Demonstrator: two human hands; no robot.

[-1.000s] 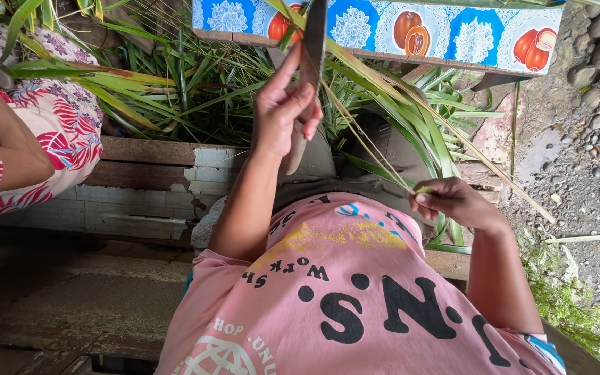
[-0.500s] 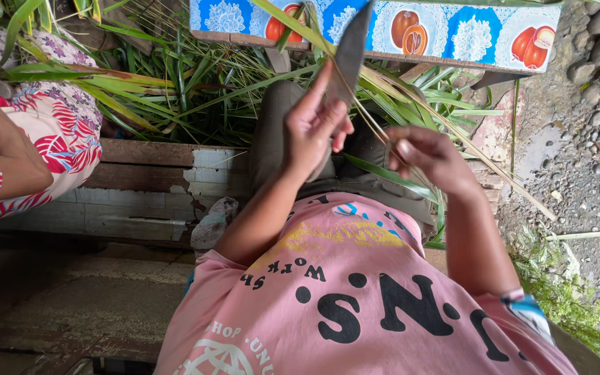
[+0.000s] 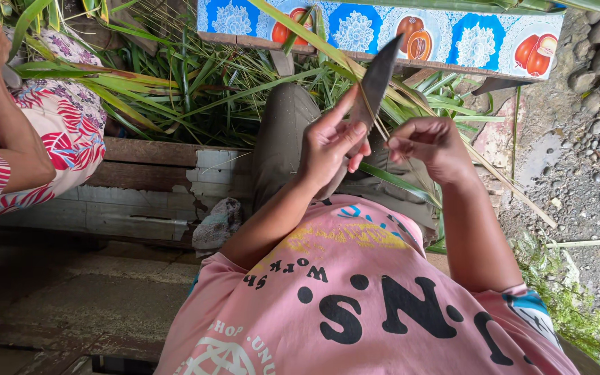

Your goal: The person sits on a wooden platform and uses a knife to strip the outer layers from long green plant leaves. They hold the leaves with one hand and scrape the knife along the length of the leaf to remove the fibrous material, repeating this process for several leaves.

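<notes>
Knife blade (image 3: 376, 76): dull grey metal, matt, worn. Leaf strips (image 3: 175, 90): green, smooth, slightly glossy; one thin dry midrib (image 3: 494, 177), straw-coloured. Shirt (image 3: 369, 305): pink cloth, matt, printed. Bench (image 3: 147, 177): weathered wood, rough, flaking pale paint. Ground (image 3: 592, 173): coarse grey gravel.

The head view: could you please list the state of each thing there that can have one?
Knife: gripped in the left hand, blade pointing up.
Leaf strip: taut against the blade, pinched by the right hand.
Green leaves: heaped loose on the ground.
Patterned box: lying behind the leaves.
</notes>
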